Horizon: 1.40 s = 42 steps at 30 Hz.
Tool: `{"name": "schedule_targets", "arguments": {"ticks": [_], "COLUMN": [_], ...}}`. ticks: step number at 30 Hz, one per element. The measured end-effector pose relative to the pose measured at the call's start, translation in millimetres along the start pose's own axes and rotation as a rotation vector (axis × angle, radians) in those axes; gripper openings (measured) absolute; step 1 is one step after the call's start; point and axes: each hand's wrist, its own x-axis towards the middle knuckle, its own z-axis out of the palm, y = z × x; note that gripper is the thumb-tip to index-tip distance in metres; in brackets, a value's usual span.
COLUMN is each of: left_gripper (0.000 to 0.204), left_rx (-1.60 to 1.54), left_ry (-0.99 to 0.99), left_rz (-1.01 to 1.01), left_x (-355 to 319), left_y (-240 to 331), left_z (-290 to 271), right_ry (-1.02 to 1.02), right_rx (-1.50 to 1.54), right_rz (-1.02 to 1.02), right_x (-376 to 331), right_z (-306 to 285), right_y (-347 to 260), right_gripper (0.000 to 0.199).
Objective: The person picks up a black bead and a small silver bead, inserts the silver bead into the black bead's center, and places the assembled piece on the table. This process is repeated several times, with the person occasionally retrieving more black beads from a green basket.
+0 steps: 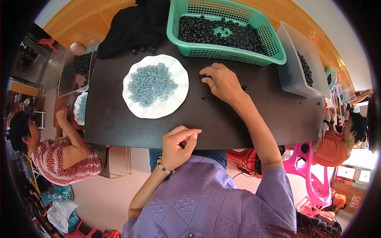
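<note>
My right hand (222, 82) reaches out over the dark table (119, 119), fingers curled on small black beads (205, 96) lying just below the green basket (274, 47). That basket holds many black beads. My left hand (178, 144) rests at the table's near edge, thumb and fingers pinched together; what it pinches is too small to see. A white scalloped plate (178, 99) of pale blue beads (151, 83) sits to the left of my right hand.
A clear tub (291, 75) with black beads stands at the right end, another clear tub (65, 75) at the left. Black cloth (135, 25) lies at the back. A person in red patterned clothes (59, 158) sits left, another in orange (335, 146) right.
</note>
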Motion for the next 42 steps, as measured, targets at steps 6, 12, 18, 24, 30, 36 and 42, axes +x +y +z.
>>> {"name": "schedule_targets", "arguments": {"ticks": [6, 12, 18, 24, 30, 36, 42], "left_gripper": [0.015, 0.024, 0.033, 0.029, 0.026, 0.026, 0.023], "left_rx": [-0.206, -0.614, -1.024, -1.235, -1.232, -1.101, -1.162], "left_ry": [-0.025, -0.028, -0.095, -0.141, -0.176, -0.122, -0.086], "left_rz": [-0.117, -0.324, -0.41, -0.467, -0.517, -0.515, -0.469], "left_x": [-1, 4, -2, -8, -13, -15, -11], "left_y": [-8, 6, 7, 3, -1, -2, -7], "left_z": [-8, -14, -6, -10, -13, -23, -25], "right_ry": [-0.118, -0.113, -0.04, -0.023, -0.061, 0.041, 0.072], "right_rx": [0.534, 0.975, 1.154, 1.045, 0.965, 0.708, 0.218], "right_rz": [0.251, 0.24, 0.208, 0.136, 0.117, 0.431, 0.263], "right_x": [-18, -56, -74, -80, -84, -75, -58], "right_z": [-27, -44, -29, -20, -21, -39, -37], "right_y": [-35, -73, -90, -97, -96, -71, -44], "right_gripper": [0.021, 0.022, 0.021, 0.021, 0.02, 0.016, 0.014]}}
